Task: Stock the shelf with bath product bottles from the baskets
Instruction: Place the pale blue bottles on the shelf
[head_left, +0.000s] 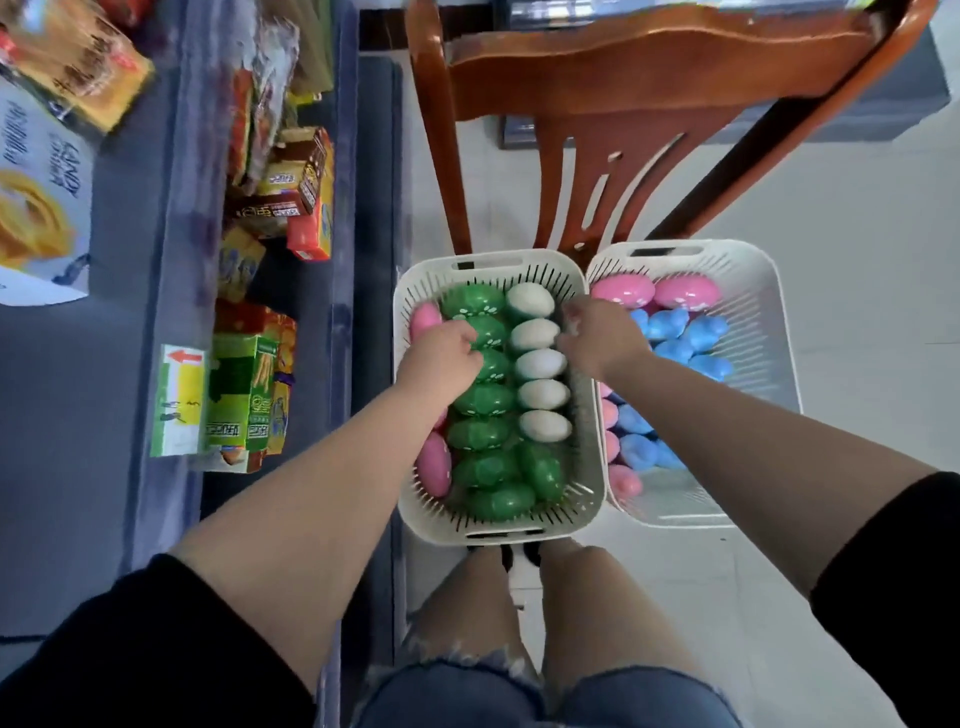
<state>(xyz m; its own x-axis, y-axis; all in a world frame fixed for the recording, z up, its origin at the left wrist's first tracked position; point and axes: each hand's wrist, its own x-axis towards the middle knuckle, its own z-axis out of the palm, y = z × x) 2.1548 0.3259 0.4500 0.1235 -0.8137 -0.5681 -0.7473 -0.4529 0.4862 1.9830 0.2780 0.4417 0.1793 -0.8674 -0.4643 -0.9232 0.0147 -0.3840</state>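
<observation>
— What's nearest to us?

— The person's legs in frayed denim shorts, standing right behind 2 white slotted baskets on the floor. Black sleeves on both arms, which reach forward and down.

— And the hands?

— The left hand is down in the left basket, fingers curled around one of the green bottles. The right hand sits over the rims where the 2 baskets meet, fingers bent, but it's blurred, so I cannot tell whether it holds anything.

— What's in that left basket?

— A column of green bottles down the middle, 5 white bottles in a row along its right side, and pink bottles tucked against its left wall.

— The other one?

— The right basket touches the left one side by side. It holds blue bottles in the middle, 2 pink ones at the far end and more pink along its left wall.

— Where's the shelf?

— To the person's left: a blue-grey shelf carrying snack boxes, among them a green box near us and a brown box farther on. No bottles on it that I can see.

— Beyond the baskets?

— A brown wooden chair, its back rising over the pale tiled floor.
</observation>
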